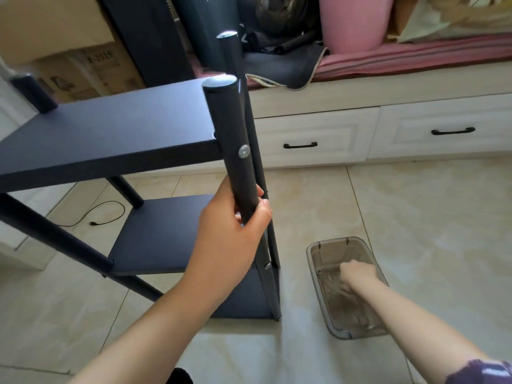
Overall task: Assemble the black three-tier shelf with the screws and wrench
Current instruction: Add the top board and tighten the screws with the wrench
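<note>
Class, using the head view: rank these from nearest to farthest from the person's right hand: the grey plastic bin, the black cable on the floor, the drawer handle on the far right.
1. Grey plastic bin: the right hand is inside it.
2. Drawer handle: beyond the hand, against the cabinet, upper right.
3. Black cable: far left, past the shelf.

Open tiled floor point(415, 206) surrounds the bin point(327, 314); shelf post point(235, 151) and drawer fronts point(318, 134) bound it, seemingly near.

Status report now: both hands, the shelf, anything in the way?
Left hand grips front post of shelf. Right hand down in bin, grasp unclear. Shelf upright, nothing blocking.
</note>
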Motion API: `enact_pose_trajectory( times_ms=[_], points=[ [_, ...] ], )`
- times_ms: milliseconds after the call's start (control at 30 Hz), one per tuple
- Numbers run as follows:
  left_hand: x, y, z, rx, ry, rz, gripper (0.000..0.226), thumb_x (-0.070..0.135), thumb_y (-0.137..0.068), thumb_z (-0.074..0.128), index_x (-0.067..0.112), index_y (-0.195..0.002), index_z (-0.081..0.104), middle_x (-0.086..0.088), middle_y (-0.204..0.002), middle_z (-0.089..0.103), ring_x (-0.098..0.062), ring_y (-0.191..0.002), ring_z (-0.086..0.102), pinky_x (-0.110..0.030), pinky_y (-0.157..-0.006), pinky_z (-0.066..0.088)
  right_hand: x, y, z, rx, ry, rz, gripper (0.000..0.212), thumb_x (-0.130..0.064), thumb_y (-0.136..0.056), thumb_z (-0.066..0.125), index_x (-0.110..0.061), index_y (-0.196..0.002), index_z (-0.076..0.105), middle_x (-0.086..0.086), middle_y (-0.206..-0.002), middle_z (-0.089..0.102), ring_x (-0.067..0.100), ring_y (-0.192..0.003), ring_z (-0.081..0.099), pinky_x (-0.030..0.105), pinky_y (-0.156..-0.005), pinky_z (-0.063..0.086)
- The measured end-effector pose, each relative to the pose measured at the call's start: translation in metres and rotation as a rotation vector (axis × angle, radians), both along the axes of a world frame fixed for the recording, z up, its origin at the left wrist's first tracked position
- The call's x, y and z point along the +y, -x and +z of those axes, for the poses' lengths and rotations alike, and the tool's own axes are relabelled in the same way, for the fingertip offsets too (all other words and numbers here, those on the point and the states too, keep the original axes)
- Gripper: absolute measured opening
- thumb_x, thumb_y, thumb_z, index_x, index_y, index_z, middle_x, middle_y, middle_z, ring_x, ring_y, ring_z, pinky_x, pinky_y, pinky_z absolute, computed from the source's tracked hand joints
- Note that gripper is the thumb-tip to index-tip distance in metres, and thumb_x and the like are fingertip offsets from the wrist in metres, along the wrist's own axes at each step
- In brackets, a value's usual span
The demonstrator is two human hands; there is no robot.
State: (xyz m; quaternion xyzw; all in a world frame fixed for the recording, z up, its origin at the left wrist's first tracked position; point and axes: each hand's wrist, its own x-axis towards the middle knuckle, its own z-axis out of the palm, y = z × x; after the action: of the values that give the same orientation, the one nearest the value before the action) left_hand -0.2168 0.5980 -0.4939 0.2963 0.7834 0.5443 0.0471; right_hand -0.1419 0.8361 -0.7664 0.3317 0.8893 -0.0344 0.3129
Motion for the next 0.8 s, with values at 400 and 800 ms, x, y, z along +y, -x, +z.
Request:
enact_pose_trajectory(
  times_ms=[400,800],
  points=[
    [-0.008,0.001,0.007,-0.029,0.127,-0.133,0.009,0.032,-0.099,0.058,0.029,-0.099,0.050,-0.002,-0.089,0.065,-0.014,-0.083,0.064,-0.027,-0.074,0.054,-0.007,0.024,0.245,0.741,0.388,-0.144,0.030,-0.018,-0.096,0.041,-0.012,-0.068,0.049,0.010,-0.067,0.050,0.023,-0.055,0.045,0.026,-0.051,0.034],
    [-0.051,-0.010,0.026,-0.062,0.227,-0.357,0.013,0.034,-0.098,0.062,0.040,-0.101,0.051,0.017,-0.101,0.063,0.001,-0.102,0.061,-0.011,-0.086,0.045,-0.074,0.034,0.319,1.153,0.898,-0.091,0.028,-0.042,-0.093,0.063,-0.019,-0.099,0.078,-0.009,-0.131,0.061,0.011,-0.118,0.054,0.028,-0.088,0.044]
  ],
)
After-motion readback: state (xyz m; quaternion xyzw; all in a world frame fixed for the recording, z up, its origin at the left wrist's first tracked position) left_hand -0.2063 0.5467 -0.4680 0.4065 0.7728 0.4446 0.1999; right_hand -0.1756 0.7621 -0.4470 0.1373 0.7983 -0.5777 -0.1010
